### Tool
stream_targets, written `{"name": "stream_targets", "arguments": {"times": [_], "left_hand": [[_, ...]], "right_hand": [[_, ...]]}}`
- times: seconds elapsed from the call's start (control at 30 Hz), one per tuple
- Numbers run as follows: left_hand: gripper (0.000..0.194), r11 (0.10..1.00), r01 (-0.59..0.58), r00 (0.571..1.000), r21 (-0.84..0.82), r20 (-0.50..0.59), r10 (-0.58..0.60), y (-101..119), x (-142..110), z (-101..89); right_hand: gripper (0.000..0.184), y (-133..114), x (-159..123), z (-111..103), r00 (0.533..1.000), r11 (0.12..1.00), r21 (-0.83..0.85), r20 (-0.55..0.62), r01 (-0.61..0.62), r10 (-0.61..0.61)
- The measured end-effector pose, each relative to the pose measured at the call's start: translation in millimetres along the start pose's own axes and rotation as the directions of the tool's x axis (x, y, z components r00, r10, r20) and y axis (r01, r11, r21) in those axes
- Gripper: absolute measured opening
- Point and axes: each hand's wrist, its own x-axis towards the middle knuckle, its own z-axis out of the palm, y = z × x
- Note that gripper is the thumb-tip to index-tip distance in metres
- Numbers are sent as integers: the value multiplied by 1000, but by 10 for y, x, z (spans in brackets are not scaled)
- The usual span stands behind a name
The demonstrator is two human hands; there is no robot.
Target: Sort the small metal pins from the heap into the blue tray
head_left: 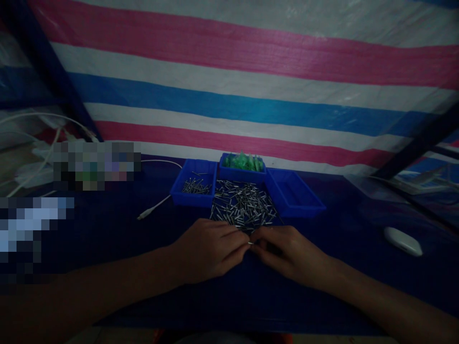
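Note:
My left hand (218,246) and my right hand (285,248) meet fingertip to fingertip over the near edge of a loose heap of thin metal pins (245,203). One short, bright metal pin (250,243) shows between the pinched fingers of both hands; the rest of it is hidden by them. Left of the heap, a blue bin (193,199) holds more such pins. Behind it stands a blue bin (244,173) filled with green translucent pieces (244,161). To the right lies another blue bin (299,209), with nothing visible inside.
A white rounded case (403,241) lies on the dark blue table (229,306) at the right. At the left is a white cable end (145,214). A striped plastic sheet (251,57) hangs behind the table, between dark frame posts (419,138).

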Motion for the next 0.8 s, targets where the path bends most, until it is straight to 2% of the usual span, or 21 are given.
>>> {"name": "stream_targets", "arguments": {"times": [0.17,0.37,0.67,0.8], "left_hand": [[16,988,132,989,-77,83,-126,-37,9,28],[12,966,142,977,-217,185,-102,-19,16,77],[16,942,151,980,-300,174,-101,-37,19,15],[17,930,153,985,-333,134,-114,-55,22,-36]], "right_hand": [[13,-10,-16,-48,993,998,61,-115,-23,30],[14,-23,-37,4,999,988,154,-47,17,-10],[18,-28,-59,-38,1000,983,181,-29,-1,6],[20,-15,-53,-62,999,988,155,-47,-7,14]]}}
